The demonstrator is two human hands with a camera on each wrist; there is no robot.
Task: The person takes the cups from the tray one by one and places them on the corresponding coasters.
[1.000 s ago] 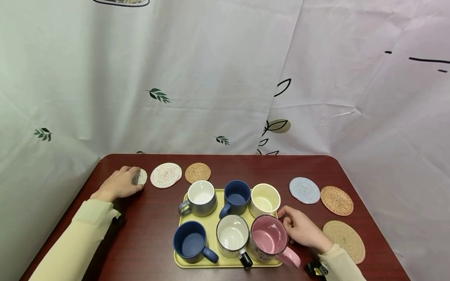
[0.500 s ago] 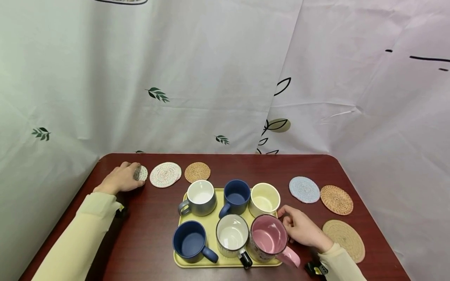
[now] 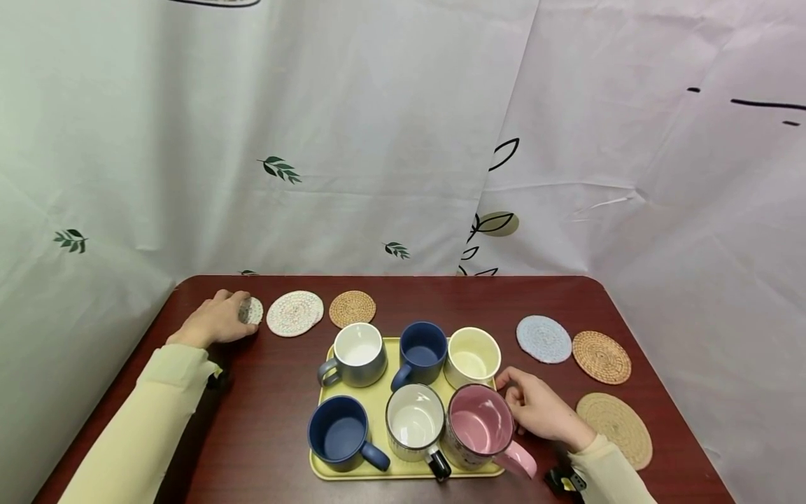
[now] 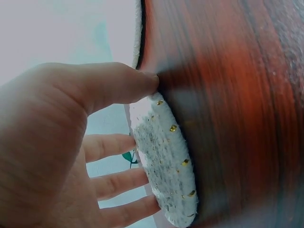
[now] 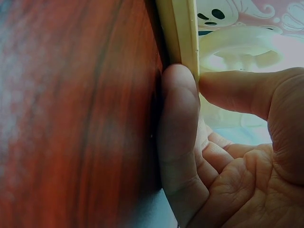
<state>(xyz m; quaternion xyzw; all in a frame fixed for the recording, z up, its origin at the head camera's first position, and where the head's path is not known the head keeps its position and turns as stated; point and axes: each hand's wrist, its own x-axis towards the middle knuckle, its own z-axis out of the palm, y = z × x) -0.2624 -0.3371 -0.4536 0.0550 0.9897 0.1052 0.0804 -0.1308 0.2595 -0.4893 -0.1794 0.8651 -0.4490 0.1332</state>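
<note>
With left hand (image 3: pixel 215 320), grips coaster (image 3: pixel 255 311) near bench's (image 3: pixel 252 399) far-left corner; with right hand (image 3: pixel 543 410), pinches tray's (image 3: pixel 376 406) edge; still has mugs (image 3: pixel 340 430) aboard.

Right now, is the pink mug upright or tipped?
Upright: in the head view, the pink mug stands on the yellow tray, its open rim facing up.

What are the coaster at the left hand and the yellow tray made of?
The small white coaster looks like matte textile, perhaps cotton cord, given its fuzzy edge. The yellow tray seems satin plastic, from its smooth, evenly coloured rim; painted metal is possible.
</note>
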